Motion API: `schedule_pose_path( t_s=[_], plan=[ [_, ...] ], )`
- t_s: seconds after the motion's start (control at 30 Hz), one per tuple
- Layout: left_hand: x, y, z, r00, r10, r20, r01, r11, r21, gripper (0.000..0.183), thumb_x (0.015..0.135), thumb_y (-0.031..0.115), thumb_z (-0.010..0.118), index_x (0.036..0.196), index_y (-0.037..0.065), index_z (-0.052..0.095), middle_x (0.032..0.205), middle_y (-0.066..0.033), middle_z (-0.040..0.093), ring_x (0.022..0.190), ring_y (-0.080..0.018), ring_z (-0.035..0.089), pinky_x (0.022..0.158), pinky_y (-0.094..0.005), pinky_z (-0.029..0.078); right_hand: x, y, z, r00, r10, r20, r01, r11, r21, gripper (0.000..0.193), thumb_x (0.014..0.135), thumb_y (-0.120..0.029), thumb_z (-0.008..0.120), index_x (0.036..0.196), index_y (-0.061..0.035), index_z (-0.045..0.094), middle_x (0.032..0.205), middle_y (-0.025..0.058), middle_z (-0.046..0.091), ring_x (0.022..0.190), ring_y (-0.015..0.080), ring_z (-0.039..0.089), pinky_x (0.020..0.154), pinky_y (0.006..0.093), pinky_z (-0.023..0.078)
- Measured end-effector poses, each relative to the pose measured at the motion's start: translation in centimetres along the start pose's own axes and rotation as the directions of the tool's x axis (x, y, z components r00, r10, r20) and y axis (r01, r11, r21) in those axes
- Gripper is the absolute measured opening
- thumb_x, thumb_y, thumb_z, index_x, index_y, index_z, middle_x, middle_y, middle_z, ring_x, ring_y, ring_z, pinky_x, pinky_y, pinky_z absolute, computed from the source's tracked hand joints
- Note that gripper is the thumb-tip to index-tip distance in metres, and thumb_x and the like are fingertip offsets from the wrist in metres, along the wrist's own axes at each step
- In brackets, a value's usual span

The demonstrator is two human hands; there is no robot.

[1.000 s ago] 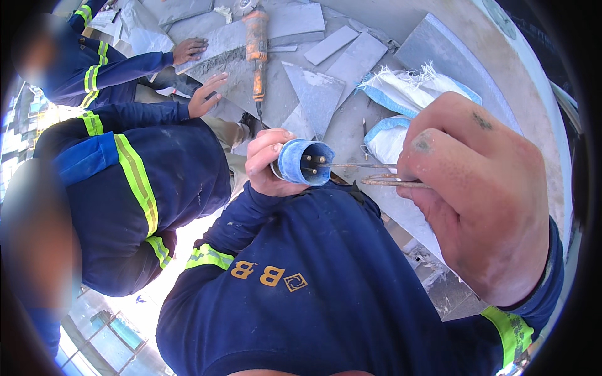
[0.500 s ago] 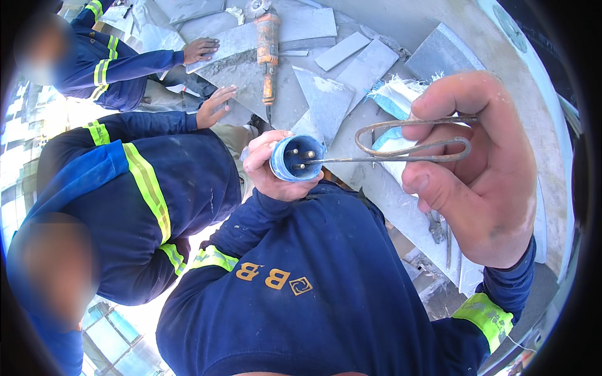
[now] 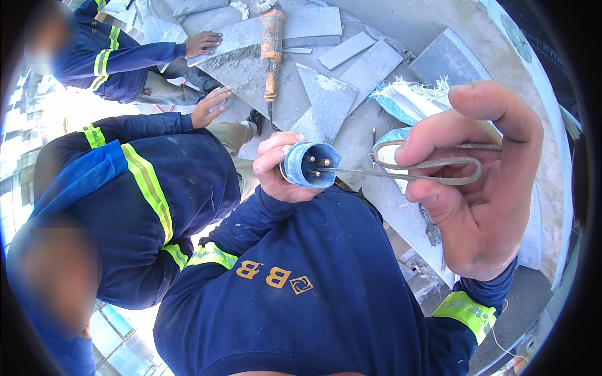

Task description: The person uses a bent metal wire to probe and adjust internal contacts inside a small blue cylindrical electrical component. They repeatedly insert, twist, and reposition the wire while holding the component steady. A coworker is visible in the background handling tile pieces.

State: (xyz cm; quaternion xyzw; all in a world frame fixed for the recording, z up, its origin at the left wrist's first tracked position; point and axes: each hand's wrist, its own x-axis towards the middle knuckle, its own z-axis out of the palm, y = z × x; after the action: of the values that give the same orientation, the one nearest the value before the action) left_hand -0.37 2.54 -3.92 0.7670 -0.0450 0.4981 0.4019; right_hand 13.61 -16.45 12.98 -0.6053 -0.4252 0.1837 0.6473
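Observation:
My left hand (image 3: 276,172) is closed round a blue industrial plug (image 3: 298,165), its round open end turned to the right. Several brass pins stand inside the plug's collar. Between the thumb and fingers of my right hand (image 3: 492,194) is a bent metal wire (image 3: 433,164), looped back on itself. The wire's straight end reaches left into the plug's mouth, near the pins; whether its tip touches one I cannot make out.
An orange angle grinder (image 3: 271,56) lies on the dusty floor among cut grey slabs (image 3: 326,94). A torn white and blue sack (image 3: 401,103) is beyond my right hand. Two people in navy jackets (image 3: 182,169) are at the left, one with a hand (image 3: 204,44) on a slab.
My left hand and the plug have shifted slightly right and down. My right hand has tilted, its index finger lifting off the wire, while the thumb and another finger keep hold.

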Motion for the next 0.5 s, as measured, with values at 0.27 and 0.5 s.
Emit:
schedule_pose_path(
  t_s=[0.27,0.5],
  plan=[
    [-0.3,0.4,0.4,1.000,0.002,0.004,-0.002,1.000,-0.018,0.079,0.060,0.018,0.093,0.117,0.007,0.038,0.106,-0.0163,0.055,0.086,-0.0241,0.063,0.068,-0.0325,0.053,0.0,-0.7,-0.3,0.993,-0.061,0.097,0.076,0.985,-0.154,0.067,0.087,-0.015,0.072,0.136,0.0005,0.029,0.096,0.0115,0.062,0.083,0.0131,0.062,0.072,0.0216,0.051],
    [-0.5,1.0,0.4,1.000,-0.001,0.007,0.002,1.000,-0.010,0.078,0.061,0.016,0.092,0.117,0.007,0.038,0.105,-0.0165,0.055,0.085,-0.0236,0.063,0.069,-0.0324,0.052,-0.5,-1.3,1.0,0.998,-0.021,0.059,0.028,0.991,-0.128,0.062,0.087,-0.013,0.071,0.132,-0.0005,0.032,0.098,0.0125,0.065,0.081,0.0132,0.062,0.069,0.0220,0.050]
  ],
)
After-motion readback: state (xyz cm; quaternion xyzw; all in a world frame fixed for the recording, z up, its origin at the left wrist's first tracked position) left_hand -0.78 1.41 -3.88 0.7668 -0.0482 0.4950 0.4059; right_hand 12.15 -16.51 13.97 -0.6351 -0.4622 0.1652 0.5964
